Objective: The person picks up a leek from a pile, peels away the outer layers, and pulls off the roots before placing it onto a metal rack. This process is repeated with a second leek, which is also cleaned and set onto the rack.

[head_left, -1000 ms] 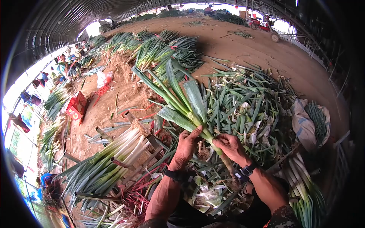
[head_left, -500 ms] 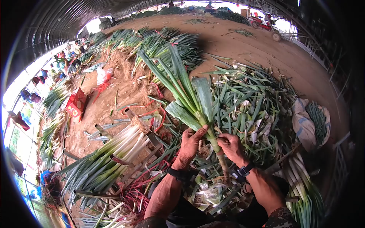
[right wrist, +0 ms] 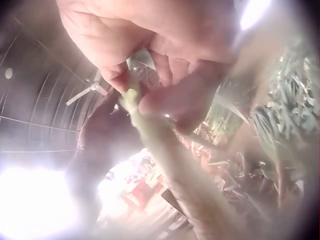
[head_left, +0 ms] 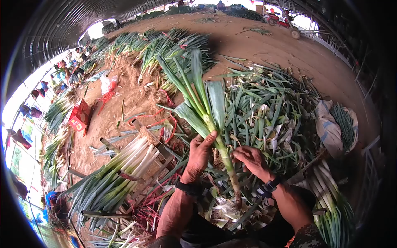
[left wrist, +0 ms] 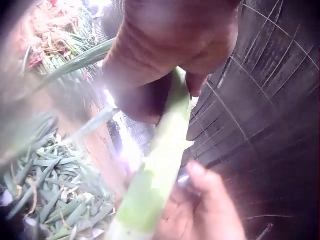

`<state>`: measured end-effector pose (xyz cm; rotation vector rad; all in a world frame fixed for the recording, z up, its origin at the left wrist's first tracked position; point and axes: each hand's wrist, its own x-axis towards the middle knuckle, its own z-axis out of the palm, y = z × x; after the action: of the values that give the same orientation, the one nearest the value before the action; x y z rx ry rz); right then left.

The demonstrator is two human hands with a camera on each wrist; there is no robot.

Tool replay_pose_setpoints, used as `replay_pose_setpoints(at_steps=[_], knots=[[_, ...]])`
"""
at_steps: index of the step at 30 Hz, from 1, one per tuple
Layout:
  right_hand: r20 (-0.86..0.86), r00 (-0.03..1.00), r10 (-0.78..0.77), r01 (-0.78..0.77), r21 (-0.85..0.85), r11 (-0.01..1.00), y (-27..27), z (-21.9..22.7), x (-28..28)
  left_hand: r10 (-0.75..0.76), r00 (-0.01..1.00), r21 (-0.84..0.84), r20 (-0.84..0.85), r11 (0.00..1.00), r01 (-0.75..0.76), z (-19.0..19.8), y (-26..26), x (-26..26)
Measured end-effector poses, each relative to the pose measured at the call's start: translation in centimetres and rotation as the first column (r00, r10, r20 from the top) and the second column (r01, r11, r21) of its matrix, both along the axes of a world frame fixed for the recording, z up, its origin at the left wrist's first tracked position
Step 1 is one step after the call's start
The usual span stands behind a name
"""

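My left hand (head_left: 198, 156) grips a single thick leek (head_left: 225, 156) just below its leaves, thumb across the front. The leek stands nearly upright, green leaves (head_left: 197, 97) fanned at the top and its brownish lower end over scraps. At the stalk's right is my right hand (head_left: 252, 162), fingers loosely bent, with a narrow gap to the stalk in the head view. The left wrist view has the pale green stalk (left wrist: 157, 170) below my left hand (left wrist: 175, 45), my right hand (left wrist: 205, 215) blurred behind it. In the right wrist view, my right hand (right wrist: 165, 45) overlaps the stalk (right wrist: 172, 160).
Trimmed leaves (head_left: 264, 111) are heaped at the right, beside a white sack (head_left: 328, 128). A leek bundle (head_left: 120, 171) lies on a wooden frame at the left, near red twine (head_left: 147, 215). Another bundle (head_left: 328, 202) is at the lower right. A red box (head_left: 81, 116) sits farther left.
The leek has swung more upright, its lower end shifting left. My right hand has come off the stalk it was touching, while my left hand keeps its grip.
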<state>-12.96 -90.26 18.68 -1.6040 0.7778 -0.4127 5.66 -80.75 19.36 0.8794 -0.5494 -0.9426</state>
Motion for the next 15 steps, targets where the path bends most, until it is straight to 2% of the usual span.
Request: replay_pose_setpoints(at_steps=[2, 6, 11, 13, 14, 15], knots=[[-0.063, 0.998, 0.014, -0.018, -0.066, 0.998, 0.2, 1.4, 1.0, -0.013, 0.995, 0.04, 0.102, 0.999, 0.009, 0.1, -0.1, -0.7], [0.076, 0.997, 0.0, 0.004, -0.052, 0.999, -0.1, -0.3, 1.4, -0.042, 0.996, 0.075, 0.08, 0.997, 0.036, 0.5, 0.2, -1.1], [0.042, 0.995, -0.094, 0.097, -0.093, 0.991, 0.4, -1.2, 1.3, -0.079, 0.997, 0.06, 0.012, 0.995, 0.078, 0.2, 0.3, -1.4], [0.007, 0.99, -0.143, 0.143, -0.088, 0.986, 0.0, -3.9, 1.1, -0.05, 0.999, -0.035, -0.018, 0.998, 0.05, -1.3, -0.6, -1.5], [-0.076, 0.979, -0.187, 0.132, -0.46, 0.878, -0.4, -6.8, 0.5, -0.033, 0.998, -0.075, -0.062, 0.997, 0.028, -0.9, -0.7, -1.4], [-0.128, 0.986, -0.104, 0.063, -0.292, 0.954, 0.3, -8.4, -0.5, -0.018, 0.994, -0.113, -0.106, 0.994, 0.006, -0.4, -0.8, -1.1]])
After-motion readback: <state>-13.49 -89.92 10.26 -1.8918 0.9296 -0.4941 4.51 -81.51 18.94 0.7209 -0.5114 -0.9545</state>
